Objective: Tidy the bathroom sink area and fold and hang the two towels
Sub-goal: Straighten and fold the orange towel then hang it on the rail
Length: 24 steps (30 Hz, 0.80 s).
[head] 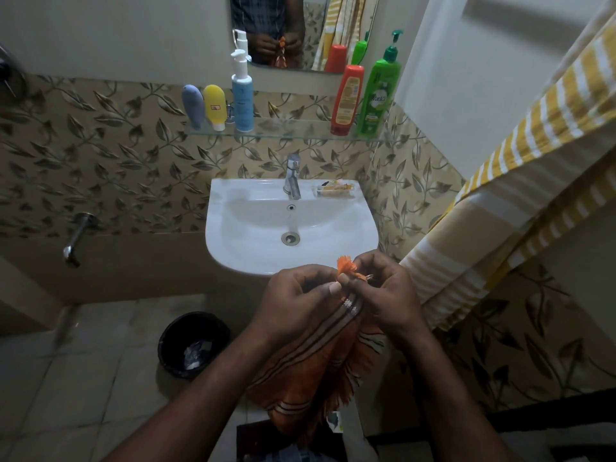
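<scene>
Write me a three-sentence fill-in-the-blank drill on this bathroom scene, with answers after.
1. The left hand and right hand pinch a fringed striped cloth towel whose main colour is ____.
2. The clear glass wall shelf holds ____ toiletry containers.
3. The round black waste bin stands on the floor tiles, to the ____ of the white ceramic sink.
Answers: orange; five; left.

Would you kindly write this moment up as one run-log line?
left hand pinches orange striped towel | right hand pinches its fringed corner | yellow striped towel hangs at right
</scene>
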{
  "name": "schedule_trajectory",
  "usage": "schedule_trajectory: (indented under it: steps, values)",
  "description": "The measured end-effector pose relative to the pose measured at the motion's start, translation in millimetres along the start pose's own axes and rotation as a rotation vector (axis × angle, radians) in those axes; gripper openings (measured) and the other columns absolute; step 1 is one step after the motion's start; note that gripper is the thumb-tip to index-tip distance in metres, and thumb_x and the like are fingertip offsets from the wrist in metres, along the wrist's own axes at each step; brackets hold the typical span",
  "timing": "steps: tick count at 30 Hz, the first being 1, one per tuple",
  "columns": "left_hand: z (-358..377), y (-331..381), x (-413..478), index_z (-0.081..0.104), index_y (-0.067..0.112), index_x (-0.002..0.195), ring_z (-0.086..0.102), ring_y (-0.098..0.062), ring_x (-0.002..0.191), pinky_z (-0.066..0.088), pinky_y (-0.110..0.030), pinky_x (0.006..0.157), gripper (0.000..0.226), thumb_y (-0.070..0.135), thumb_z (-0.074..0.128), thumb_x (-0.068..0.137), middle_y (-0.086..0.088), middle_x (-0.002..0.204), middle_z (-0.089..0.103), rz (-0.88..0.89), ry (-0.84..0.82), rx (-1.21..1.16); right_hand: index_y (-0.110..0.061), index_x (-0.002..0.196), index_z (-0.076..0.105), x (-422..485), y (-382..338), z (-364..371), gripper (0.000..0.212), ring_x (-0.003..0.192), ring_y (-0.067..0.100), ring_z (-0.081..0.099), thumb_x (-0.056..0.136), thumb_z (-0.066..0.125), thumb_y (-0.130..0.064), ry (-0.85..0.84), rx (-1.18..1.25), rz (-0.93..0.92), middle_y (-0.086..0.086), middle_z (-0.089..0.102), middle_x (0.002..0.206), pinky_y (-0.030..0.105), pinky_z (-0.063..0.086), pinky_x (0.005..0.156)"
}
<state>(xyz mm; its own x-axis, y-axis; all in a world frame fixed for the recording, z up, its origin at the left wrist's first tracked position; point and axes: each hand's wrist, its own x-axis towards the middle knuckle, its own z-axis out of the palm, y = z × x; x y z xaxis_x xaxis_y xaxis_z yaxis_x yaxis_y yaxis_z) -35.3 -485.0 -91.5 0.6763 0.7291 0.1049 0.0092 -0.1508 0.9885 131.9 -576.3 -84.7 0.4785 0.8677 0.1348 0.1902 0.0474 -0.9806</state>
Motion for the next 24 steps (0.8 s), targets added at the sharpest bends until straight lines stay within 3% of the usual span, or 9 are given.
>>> schedule_trajectory:
  steps: [2,5,8,13,16,20,24]
  values:
    - [0.2,-0.5,1.5,0.083,0.018,0.11,0.078,-0.016,0.102,0.062,-0.053,0.094,0.023,0.026,0.07,0.093,0.003,0.104,0.083,0.007,0.006,0.033,-0.02,0.083,0.067,-0.6,0.1,-1.6,0.019,0.071,0.014,0.063,0.078,0.085,-0.023,-0.002,-0.022,-0.019,0.001,0.067,0.077,0.031,0.055,0.062]
    - [1.4,-0.7,3.6,0.084,0.027,0.106,0.077,-0.012,0.1,0.063,-0.051,0.092,0.021,0.028,0.067,0.093,0.008,0.102,0.082,0.013,0.018,0.051,-0.017,0.084,0.069,-0.6,0.9,-3.3,0.025,0.077,0.027,0.068,0.074,0.088,-0.029,0.037,-0.024,-0.024,0.016,0.072,0.086,0.048,0.059,0.071]
    - [3.5,-1.2,4.5,0.082,0.036,0.101,0.076,-0.008,0.098,0.063,-0.046,0.092,0.021,0.028,0.066,0.09,0.01,0.101,0.081,0.005,0.013,0.067,-0.022,0.086,0.072,0.0,2.2,-3.7,0.024,0.087,0.03,0.076,0.072,0.088,-0.033,0.036,0.019,-0.003,0.011,0.078,0.096,0.052,0.063,0.078]
    - [5.8,-3.7,5.2,0.082,0.025,0.105,0.075,-0.011,0.1,0.06,-0.049,0.093,0.025,0.023,0.061,0.092,0.008,0.102,0.08,-0.004,-0.018,0.114,-0.022,0.1,0.072,1.9,5.1,-8.6,0.031,0.09,0.039,0.073,0.074,0.089,-0.026,0.032,0.042,0.03,0.023,0.074,0.098,0.065,0.06,0.084]
    - [6.5,-5.3,4.4,0.081,0.022,0.107,0.074,-0.012,0.102,0.058,-0.05,0.093,0.025,0.025,0.06,0.094,0.008,0.103,0.08,-0.004,-0.041,0.128,-0.02,0.11,0.079,0.5,4.8,-10.0,0.03,0.097,0.038,0.076,0.081,0.082,-0.021,0.009,-0.045,0.02,0.015,0.079,0.102,0.06,0.061,0.089]
    - [7.7,-7.0,2.6,0.08,0.023,0.109,0.075,-0.014,0.104,0.058,-0.052,0.095,0.025,0.033,0.062,0.095,0.006,0.105,0.08,-0.028,-0.064,0.098,-0.01,0.096,0.078,-2.6,6.5,-6.3,0.009,0.086,0.031,0.076,0.087,0.078,-0.012,0.045,-0.107,-0.007,0.008,0.079,0.09,0.052,0.063,0.08]
    - [11.5,-10.0,-0.7,0.079,0.021,0.1,0.077,-0.019,0.095,0.061,-0.049,0.09,0.014,0.031,0.073,0.092,0.002,0.097,0.081,-0.039,-0.046,0.061,-0.018,0.09,0.073,-4.1,9.0,-3.7,0.003,0.079,0.023,0.071,0.089,0.075,-0.016,0.067,-0.118,-0.018,0.003,0.074,0.084,0.05,0.06,0.074]
